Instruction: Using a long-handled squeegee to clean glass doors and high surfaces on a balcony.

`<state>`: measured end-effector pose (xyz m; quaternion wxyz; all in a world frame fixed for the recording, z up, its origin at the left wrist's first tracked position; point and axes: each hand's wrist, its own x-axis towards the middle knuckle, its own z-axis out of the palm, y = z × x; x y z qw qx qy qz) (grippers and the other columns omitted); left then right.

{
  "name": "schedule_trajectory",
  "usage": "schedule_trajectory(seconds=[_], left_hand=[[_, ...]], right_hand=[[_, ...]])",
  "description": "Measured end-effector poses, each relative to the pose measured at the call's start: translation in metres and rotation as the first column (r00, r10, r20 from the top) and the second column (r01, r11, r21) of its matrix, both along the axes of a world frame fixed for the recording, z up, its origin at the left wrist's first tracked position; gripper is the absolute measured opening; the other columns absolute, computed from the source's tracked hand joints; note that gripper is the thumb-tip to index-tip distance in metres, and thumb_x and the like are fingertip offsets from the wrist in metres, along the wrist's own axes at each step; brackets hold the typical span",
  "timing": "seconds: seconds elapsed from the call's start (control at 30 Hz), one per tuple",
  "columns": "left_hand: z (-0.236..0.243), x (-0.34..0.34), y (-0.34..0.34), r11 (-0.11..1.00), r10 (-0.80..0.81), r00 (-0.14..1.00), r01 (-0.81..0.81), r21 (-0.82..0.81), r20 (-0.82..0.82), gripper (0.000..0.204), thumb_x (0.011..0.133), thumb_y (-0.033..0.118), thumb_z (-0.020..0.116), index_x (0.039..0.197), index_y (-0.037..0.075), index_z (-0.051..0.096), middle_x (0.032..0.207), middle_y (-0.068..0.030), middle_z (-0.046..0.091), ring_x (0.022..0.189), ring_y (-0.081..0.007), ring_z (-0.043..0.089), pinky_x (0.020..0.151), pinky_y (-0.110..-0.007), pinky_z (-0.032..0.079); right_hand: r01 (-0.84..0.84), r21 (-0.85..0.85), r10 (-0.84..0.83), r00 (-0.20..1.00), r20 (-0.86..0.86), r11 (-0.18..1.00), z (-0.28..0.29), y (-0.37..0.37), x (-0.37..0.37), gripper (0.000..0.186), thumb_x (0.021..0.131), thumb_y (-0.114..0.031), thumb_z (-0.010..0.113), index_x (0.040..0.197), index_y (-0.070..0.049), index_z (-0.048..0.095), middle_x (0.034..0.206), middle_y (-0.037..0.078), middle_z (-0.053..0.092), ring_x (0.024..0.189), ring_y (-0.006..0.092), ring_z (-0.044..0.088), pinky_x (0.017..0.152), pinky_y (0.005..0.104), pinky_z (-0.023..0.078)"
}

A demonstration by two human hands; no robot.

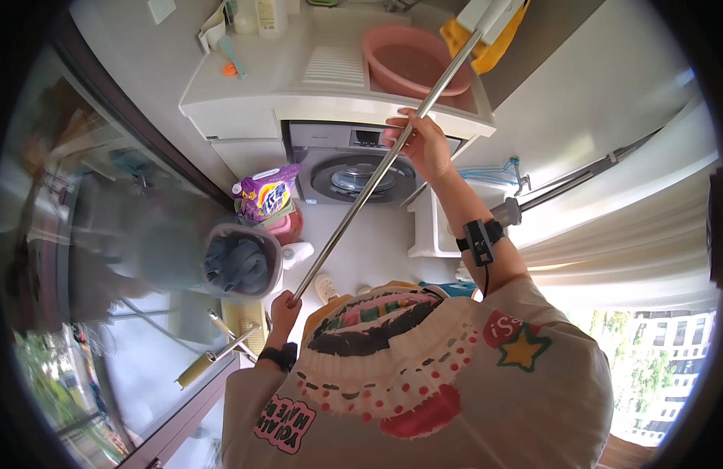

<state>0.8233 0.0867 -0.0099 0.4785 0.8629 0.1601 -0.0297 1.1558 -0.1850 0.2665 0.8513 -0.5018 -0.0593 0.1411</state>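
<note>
A long mop with a shiny metal pole runs slantwise across the view, from near my body up to the far right. Its white head, with a yellow sponge or cloth part, is raised beside the pink basin on the counter. My left hand is closed around the pole's near end. Farther up, my right hand supports the pole, its fingers curled loosely about it. Part of the mop head is cut off by the frame's upper edge.
Below the white counter stands a grey washing machine. A purple detergent bag and a bin of dark cloth are on the left, near a glass door. A white sink-like tub stands right.
</note>
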Motion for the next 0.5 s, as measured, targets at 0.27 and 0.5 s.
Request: schedule_trajectory(seconds=[0.27,0.5], left_hand=[[0.007,-0.073,-0.053,0.934,0.259,0.965,-0.239,0.266,-0.043,0.031,0.077,0.027,0.065,0.062,0.003,0.051,0.053,-0.0141,0.049,0.051,-0.0332,0.049,0.05,-0.043,0.036],[0.052,-0.089,-0.132,0.909,0.324,0.937,-0.347,0.229,0.132,0.034,0.081,0.023,0.066,0.062,0.002,0.047,0.05,-0.0067,0.039,0.047,-0.0175,0.035,0.046,-0.035,0.029]], right_hand=[[-0.123,0.072,0.123,0.992,0.003,0.99,-0.017,-0.01,-0.035,0.011,0.095,-0.019,0.047,0.099,-0.008,0.048,0.083,0.01,0.062,0.074,0.0203,0.062,0.071,0.0339,0.051],[-0.515,-0.179,0.506,0.857,-0.095,0.838,-0.056,-0.014,-0.112,0.016,0.083,-0.013,0.067,0.092,-0.007,0.055,0.085,0.01,0.068,0.079,0.0219,0.068,0.069,0.0319,0.056]])
